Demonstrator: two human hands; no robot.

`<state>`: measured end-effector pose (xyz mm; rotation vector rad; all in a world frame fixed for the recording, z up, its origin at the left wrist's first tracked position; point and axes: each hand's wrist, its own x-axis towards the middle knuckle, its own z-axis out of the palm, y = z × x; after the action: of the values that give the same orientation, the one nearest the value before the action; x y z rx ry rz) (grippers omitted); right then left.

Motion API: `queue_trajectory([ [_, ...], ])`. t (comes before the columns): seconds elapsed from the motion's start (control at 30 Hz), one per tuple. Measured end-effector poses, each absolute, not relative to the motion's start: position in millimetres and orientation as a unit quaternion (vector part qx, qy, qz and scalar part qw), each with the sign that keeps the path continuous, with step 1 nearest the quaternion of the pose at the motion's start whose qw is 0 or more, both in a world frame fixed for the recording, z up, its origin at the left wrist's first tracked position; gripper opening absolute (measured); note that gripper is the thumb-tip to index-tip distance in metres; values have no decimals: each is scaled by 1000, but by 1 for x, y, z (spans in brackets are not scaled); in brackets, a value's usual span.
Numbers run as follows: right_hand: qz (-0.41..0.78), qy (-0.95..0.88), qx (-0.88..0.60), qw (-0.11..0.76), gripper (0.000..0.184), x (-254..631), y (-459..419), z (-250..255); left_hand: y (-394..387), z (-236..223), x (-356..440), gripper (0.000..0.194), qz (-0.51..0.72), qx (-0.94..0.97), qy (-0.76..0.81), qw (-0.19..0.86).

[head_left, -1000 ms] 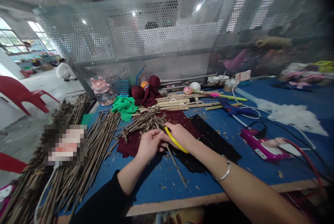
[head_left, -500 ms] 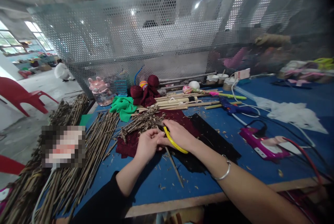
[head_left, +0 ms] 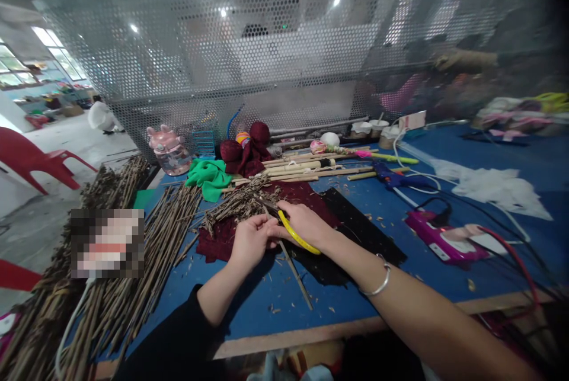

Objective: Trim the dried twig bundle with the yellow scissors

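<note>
My left hand [head_left: 249,243] pinches a thin dried stem [head_left: 297,277], whose lower end slants toward the table's front edge. In my right hand [head_left: 307,222] are yellow-handled scissors [head_left: 288,228]; their dark blades point up and left beside the stem's upper part. Whether the blades touch the stem I cannot tell. Both hands meet above a maroon cloth [head_left: 212,249] and a black cloth [head_left: 371,233]. Just beyond them lies a heap of dried plant tops [head_left: 237,203]. Small plant scraps are scattered over the blue table [head_left: 249,325].
Bundles of long dried stalks [head_left: 146,250] fill the left side. Behind are a green cloth [head_left: 208,176], a pink-lidded jar [head_left: 169,150] and pale sticks [head_left: 297,173]. On the right are a blue glue gun [head_left: 393,176], a magenta power strip [head_left: 438,239] and cables. A perforated panel [head_left: 200,61] stands behind.
The view has shifted slightly, and the scene sits a little higher and further left. Both hands keep nearly the same pose on the stem and scissors.
</note>
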<state>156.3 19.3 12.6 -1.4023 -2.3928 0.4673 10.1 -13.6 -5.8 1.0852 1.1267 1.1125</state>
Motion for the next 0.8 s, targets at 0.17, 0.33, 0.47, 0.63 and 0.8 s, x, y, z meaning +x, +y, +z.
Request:
queue_trajectory([
  [0.17,162,-836,-499,162,47,155,17,12,-14,-4,10,29,472,450,489,579],
  [0.33,161,-832,-506,163,48,154,17,12,-14,-2,11,31,473,449,495,575],
  [0.47,172,-832,-499,170,47,154,19,12,-15,-1,11,32,477,452,486,576],
  [0.63,140,-837,-506,155,47,155,18,13,-14,-3,11,31,480,451,480,580],
  [0.8,123,-854,-479,161,58,158,19,9,-14,-3,10,32,487,447,436,611],
])
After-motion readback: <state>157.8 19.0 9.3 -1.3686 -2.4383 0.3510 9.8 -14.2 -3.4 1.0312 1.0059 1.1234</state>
